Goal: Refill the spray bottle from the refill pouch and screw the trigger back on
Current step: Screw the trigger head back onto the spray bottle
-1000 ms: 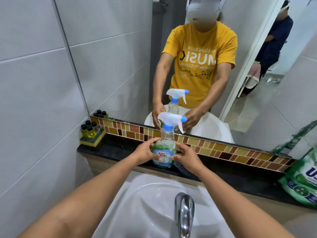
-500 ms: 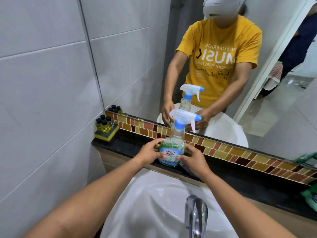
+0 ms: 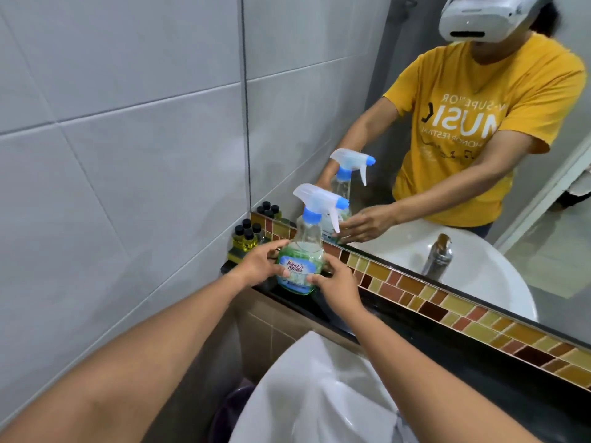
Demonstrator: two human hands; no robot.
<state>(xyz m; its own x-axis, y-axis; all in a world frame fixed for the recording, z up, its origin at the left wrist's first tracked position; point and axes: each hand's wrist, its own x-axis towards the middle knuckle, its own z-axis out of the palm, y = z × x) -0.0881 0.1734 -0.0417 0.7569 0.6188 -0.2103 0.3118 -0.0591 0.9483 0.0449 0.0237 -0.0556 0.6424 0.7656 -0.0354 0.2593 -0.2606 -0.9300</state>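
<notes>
White ceramic sink [image 3: 319, 394] sits below a black ledge [image 3: 399, 324]. On the ledge stands the clear spray bottle [image 3: 300, 251], trigger [image 3: 319, 199] on, mostly empty above its green label. Left hand [image 3: 259, 263] and right hand [image 3: 335, 282] clasp its sides. Small yellow-filled bottles [image 3: 246, 235] stand just beside it.

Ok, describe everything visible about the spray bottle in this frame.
The spray bottle is clear plastic with a green and blue label, a blue collar and a translucent white trigger head still screwed on. It stands upright on the black ledge beneath the mirror, looking nearly empty. The left hand and right hand cup its lower body from either side.
</notes>
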